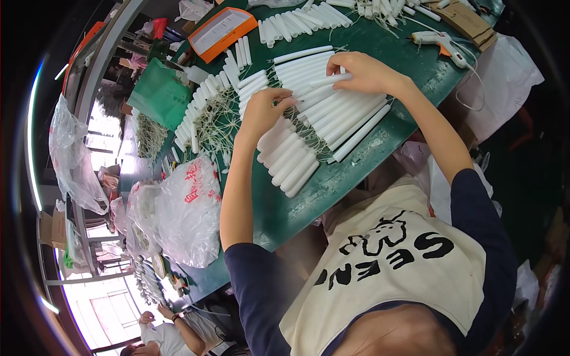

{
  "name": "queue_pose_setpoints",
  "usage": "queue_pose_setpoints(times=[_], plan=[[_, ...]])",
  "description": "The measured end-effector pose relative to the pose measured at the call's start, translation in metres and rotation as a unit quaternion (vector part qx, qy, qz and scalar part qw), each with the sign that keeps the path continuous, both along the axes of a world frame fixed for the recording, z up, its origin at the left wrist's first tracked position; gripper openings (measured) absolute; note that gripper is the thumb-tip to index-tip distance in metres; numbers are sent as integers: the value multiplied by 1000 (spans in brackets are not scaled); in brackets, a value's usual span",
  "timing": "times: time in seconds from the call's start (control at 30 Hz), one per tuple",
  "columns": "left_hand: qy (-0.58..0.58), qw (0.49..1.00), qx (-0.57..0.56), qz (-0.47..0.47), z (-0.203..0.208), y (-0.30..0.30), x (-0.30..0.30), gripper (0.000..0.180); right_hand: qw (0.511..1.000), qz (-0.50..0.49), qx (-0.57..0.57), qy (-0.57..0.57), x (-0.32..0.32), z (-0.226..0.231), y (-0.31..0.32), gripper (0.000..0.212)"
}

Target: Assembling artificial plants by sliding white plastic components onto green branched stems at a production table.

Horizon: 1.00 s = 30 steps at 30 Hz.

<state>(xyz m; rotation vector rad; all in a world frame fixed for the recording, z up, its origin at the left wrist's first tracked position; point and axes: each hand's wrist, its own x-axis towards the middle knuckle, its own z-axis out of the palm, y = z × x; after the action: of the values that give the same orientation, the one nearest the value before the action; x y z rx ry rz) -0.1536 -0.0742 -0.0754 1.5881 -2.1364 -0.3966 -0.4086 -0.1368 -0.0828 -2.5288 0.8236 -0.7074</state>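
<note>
Long white tubes (350, 121) lie side by side in a row on the green tabletop (350, 178), thin pale wires (314, 139) at their left ends. My right hand (365, 72) grips one white tube (323, 81) between thumb and fingers, slightly above the row. Close to that tube's left end, my left hand (264, 113) has thumb and fingertips drawn together; what they pinch is too small to make out. Below the left hand sits a set of shorter, thicker white tubes (288, 161), lined up next to the wires.
More white tubes with tangled wires (217, 121) lie left of my hands. Farther back are an orange box (222, 35), a green bag (159, 95) and another tube row (303, 24). A glue gun (439, 44) lies far right, a clear plastic bag (190, 207) left. Another person (172, 335) sits lower left.
</note>
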Motion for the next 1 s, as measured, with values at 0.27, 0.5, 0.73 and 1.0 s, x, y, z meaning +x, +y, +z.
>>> queue_pose_setpoints(times=[0.27,0.5,0.73,1.0], plan=[[-4,999,47,19,-2,3,-5,21,999,36,-1,-2,13,3,10,23],[112,991,59,33,2,8,-7,20,1000,20,-8,14,13,-1,11,23],[161,986,45,13,-2,15,-6,21,999,0,34,19,16,-4,11,21],[283,956,54,48,-13,19,-3,21,997,56,-25,-50,19,-13,8,24]])
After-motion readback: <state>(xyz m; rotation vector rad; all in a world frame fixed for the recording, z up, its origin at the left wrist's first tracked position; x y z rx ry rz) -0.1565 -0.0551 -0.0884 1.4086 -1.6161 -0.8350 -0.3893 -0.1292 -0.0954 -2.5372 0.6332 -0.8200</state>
